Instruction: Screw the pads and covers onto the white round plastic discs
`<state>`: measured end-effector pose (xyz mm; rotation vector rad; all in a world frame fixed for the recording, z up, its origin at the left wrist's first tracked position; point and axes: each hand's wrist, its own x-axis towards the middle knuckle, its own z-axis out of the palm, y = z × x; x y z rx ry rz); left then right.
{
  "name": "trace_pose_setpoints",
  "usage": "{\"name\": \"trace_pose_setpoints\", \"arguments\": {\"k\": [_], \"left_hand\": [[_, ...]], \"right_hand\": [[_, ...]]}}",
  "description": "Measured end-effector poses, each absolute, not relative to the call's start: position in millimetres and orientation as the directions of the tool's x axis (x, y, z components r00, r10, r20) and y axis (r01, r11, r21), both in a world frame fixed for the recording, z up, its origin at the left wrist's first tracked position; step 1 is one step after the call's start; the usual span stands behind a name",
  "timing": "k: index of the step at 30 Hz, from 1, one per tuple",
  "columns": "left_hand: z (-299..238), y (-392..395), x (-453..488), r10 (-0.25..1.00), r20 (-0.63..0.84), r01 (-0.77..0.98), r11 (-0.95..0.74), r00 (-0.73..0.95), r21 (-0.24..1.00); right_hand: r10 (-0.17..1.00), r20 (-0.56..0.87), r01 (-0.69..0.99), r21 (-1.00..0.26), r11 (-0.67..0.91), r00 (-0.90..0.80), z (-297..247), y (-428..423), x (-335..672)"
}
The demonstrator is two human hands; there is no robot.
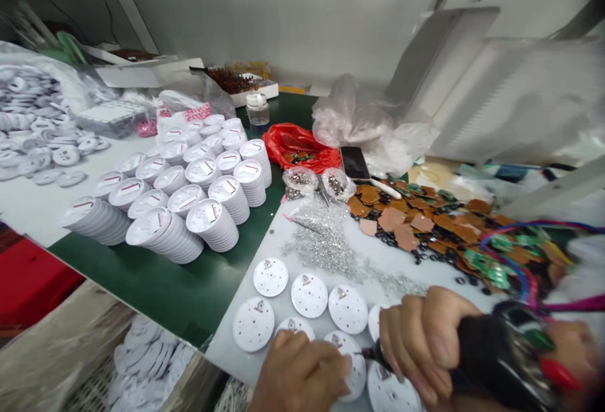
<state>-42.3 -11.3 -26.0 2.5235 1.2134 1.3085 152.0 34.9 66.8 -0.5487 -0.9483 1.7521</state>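
Note:
My right hand [423, 336] is wrapped round a black electric screwdriver [501, 355] with a red and a green part on its body. Its bit points left at a round white plastic disc [357, 377]. My left hand [300, 371] is closed over the same disc, fingertips pressed together near the bit; whatever they pinch is hidden. More white discs [309, 295] with small holes and a metal piece lie in rows on the pale board [250, 352]. A heap of tiny silvery screws [326, 242] spreads behind them.
Stacked white round parts [215, 226] stand on the green mat [142, 280] at left. Brown boards [392, 217] and black rings are strewn at right, near blue and red cables [520, 267]. Behind are a red bag [302, 147], a phone [354, 163] and a bottle [258, 113].

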Motion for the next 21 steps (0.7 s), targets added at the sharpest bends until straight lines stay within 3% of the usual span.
{"name": "trace_pose_setpoints", "arguments": {"k": [4, 10, 14, 21], "left_hand": [[-52, -37, -43, 0.619, 0.602, 0.699, -0.702, 0.505, 0.136], [-62, -43, -44, 0.605, 0.559, 0.706, -0.707, 0.567, 0.049], [-57, -40, -45, 0.596, 0.561, 0.674, -0.733, 0.575, 0.088], [-46, -20, -33, 0.746, 0.434, 0.658, -0.659, 0.505, 0.365]], "right_hand": [[0.936, 0.021, -0.512, -0.841, -0.174, -0.352, 57, 32, 141], [0.939, 0.027, -0.523, -0.836, -0.166, -0.341, 36, 27, 114], [0.917, 0.042, -0.523, -0.831, -0.188, -0.396, 32, 27, 108], [0.948, 0.007, -0.437, -0.889, -0.14, -0.319, 38, 24, 103]]}}
